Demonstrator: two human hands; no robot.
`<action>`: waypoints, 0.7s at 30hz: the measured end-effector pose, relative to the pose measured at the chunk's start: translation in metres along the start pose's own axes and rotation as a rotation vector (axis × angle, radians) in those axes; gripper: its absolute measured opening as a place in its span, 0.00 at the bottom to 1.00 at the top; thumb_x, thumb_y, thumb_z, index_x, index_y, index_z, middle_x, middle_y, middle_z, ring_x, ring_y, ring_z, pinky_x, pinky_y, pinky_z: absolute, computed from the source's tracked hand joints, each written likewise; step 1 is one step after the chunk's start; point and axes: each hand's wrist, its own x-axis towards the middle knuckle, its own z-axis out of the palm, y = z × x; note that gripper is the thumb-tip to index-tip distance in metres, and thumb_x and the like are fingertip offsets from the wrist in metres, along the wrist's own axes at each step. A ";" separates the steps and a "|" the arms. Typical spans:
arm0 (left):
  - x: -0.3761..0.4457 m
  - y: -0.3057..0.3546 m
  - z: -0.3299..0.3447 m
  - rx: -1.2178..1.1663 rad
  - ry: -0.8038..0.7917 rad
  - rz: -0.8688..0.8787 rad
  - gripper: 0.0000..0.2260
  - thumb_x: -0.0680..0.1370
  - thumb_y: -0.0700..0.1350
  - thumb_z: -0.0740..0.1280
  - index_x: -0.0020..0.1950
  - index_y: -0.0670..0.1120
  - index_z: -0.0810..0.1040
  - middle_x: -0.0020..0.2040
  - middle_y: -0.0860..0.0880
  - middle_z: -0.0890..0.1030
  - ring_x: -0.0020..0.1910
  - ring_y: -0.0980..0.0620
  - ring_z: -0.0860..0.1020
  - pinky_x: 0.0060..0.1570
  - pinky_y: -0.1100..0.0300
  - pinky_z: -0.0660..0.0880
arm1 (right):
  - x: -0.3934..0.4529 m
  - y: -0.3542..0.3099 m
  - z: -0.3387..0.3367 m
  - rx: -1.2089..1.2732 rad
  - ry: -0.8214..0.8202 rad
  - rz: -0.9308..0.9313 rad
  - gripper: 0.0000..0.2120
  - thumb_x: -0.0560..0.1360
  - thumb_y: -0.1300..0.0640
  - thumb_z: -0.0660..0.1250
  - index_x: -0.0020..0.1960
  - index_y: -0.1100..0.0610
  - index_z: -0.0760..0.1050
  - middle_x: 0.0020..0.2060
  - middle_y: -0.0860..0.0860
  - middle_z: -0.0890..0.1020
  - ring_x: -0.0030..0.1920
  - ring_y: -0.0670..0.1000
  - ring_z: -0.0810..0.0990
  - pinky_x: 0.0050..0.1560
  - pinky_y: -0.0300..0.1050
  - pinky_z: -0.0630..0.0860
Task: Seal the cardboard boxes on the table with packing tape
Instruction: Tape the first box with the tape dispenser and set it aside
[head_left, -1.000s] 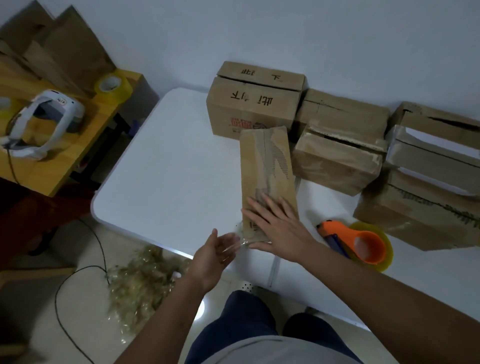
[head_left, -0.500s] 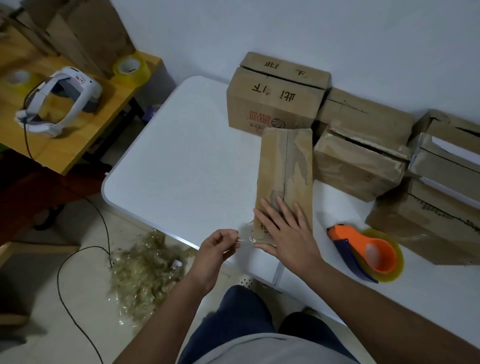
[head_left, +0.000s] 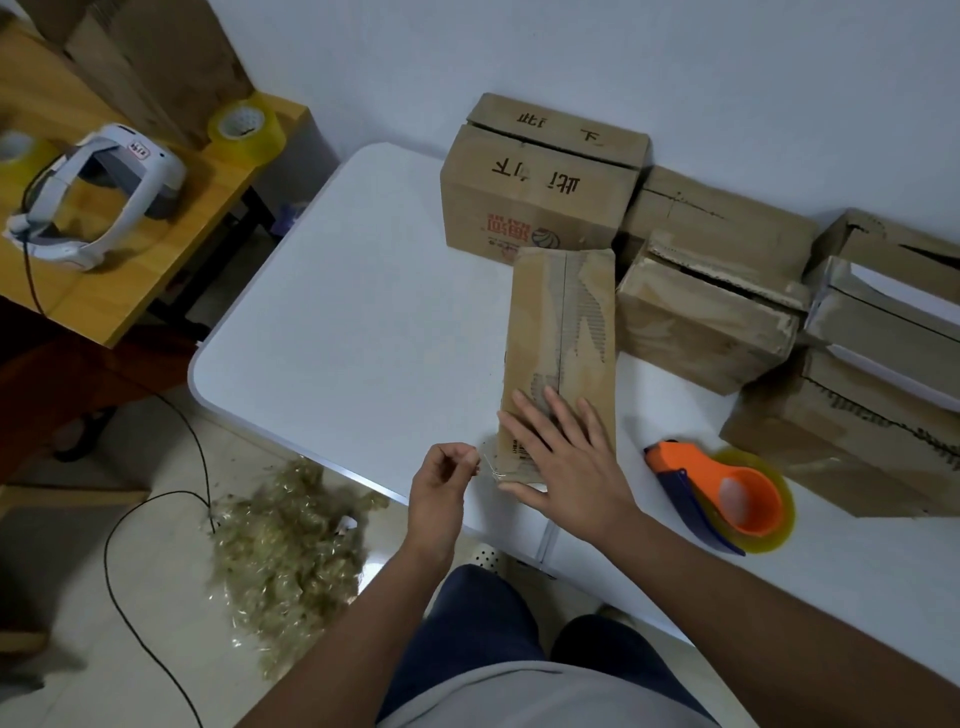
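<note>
A long narrow cardboard box lies lengthwise on the white table, its near end at the front edge. My right hand presses flat on that near end with spread fingers. My left hand sits just left of the box corner and pinches a thin clear strip of tape that runs to the box end. An orange and blue tape dispenser with a yellowish roll lies on the table to the right of my right hand.
Several more cardboard boxes stand along the wall at the back and right. A wooden side table on the left holds a white headset and a tape roll. A heap of crumpled tape and a black cable lie on the floor.
My left hand went from open beside the box to pinching the tape strip at the box end. My right hand stayed flat on the box. The view shifted left.
</note>
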 end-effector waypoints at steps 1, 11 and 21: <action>0.002 0.000 0.006 0.018 0.004 0.016 0.03 0.80 0.41 0.68 0.51 0.41 0.77 0.44 0.50 0.80 0.46 0.55 0.77 0.54 0.61 0.75 | 0.000 0.000 0.000 0.000 -0.003 0.000 0.37 0.77 0.30 0.52 0.80 0.46 0.51 0.80 0.47 0.51 0.79 0.56 0.50 0.75 0.63 0.53; 0.003 -0.013 0.029 0.125 -0.059 -0.018 0.05 0.85 0.47 0.58 0.58 0.49 0.72 0.59 0.51 0.78 0.54 0.56 0.77 0.49 0.67 0.73 | 0.001 -0.001 -0.002 -0.018 -0.053 -0.002 0.36 0.78 0.30 0.45 0.80 0.48 0.50 0.80 0.48 0.49 0.79 0.57 0.48 0.75 0.64 0.52; 0.005 0.015 0.008 0.193 0.028 -0.174 0.11 0.83 0.42 0.61 0.52 0.47 0.84 0.52 0.49 0.85 0.56 0.50 0.81 0.54 0.61 0.76 | 0.000 0.000 -0.004 -0.004 -0.070 -0.001 0.37 0.77 0.30 0.48 0.80 0.47 0.49 0.80 0.48 0.49 0.79 0.58 0.49 0.75 0.65 0.52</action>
